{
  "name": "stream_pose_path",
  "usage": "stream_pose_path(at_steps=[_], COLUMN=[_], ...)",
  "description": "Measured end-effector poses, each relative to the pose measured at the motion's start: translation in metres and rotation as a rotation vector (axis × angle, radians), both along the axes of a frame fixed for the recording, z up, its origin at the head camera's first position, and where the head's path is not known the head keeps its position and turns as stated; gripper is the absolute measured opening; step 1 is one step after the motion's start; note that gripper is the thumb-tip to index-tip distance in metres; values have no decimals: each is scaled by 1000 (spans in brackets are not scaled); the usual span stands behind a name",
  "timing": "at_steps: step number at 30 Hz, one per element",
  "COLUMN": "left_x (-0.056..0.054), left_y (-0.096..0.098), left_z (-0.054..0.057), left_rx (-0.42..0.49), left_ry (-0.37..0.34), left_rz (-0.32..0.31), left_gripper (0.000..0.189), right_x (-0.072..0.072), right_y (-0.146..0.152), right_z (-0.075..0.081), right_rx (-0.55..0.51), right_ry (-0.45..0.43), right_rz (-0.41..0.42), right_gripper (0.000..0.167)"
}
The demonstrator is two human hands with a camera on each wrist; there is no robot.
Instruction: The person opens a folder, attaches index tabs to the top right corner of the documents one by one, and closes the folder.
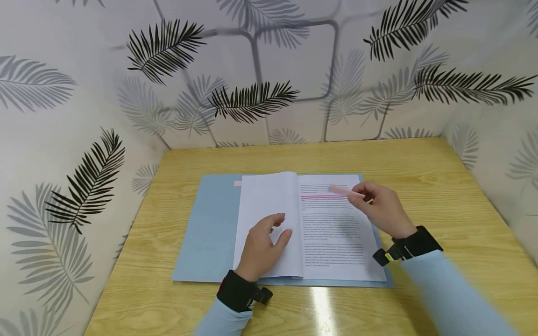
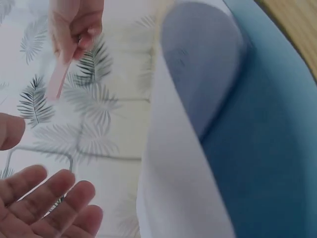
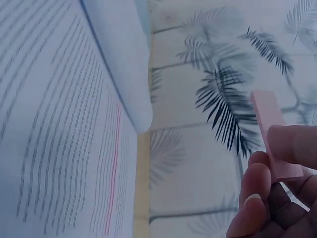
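A blue folder [image 1: 210, 224] lies spread on the table with white printed pages in it. The right page [image 1: 332, 233] carries lines of text with a pink highlighted line near its top; the left page [image 1: 265, 196] is blank and bulges up at the fold. My right hand [image 1: 380, 207] pinches a narrow pad of pink sticky notes [image 3: 271, 119] between thumb and fingers, above the right page's upper part. Over the lower left page, my left hand [image 1: 262, 247] holds nothing, its fingers loosely spread in the left wrist view.
A small pink tab [image 1: 237, 183] sticks out at the left page's upper edge, over the folder. The wooden table [image 1: 437, 186] meets a pale leaf-patterned cloth [image 1: 294, 126] at the back and sides. Both wrists wear black straps with small cameras.
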State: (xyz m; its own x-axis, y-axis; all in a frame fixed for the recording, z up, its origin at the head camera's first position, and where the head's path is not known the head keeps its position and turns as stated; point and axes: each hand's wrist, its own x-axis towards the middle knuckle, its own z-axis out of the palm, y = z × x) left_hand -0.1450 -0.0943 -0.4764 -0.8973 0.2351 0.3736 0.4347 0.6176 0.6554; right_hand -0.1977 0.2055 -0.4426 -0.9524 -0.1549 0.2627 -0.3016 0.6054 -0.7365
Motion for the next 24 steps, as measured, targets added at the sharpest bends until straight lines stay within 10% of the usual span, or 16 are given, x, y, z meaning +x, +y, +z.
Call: stream_pose_path(at_steps=[11,17,24], left_x=[-12,-10,-5], left_y=[36,39,44], left_z=[0,-8,-4], left_rx=[221,289,206], left_ry=[-79,-71,137], left_rz=[-150,-116,24], left_gripper=[38,24,17], right_x=[13,13,12], right_y=[-59,-78,-93], right_z=[-9,-27,-47], right_rx=[-260,-566,-978], right_ry=[-109,-286,-470], right_rz=[245,277,431], right_gripper=[10,19,14])
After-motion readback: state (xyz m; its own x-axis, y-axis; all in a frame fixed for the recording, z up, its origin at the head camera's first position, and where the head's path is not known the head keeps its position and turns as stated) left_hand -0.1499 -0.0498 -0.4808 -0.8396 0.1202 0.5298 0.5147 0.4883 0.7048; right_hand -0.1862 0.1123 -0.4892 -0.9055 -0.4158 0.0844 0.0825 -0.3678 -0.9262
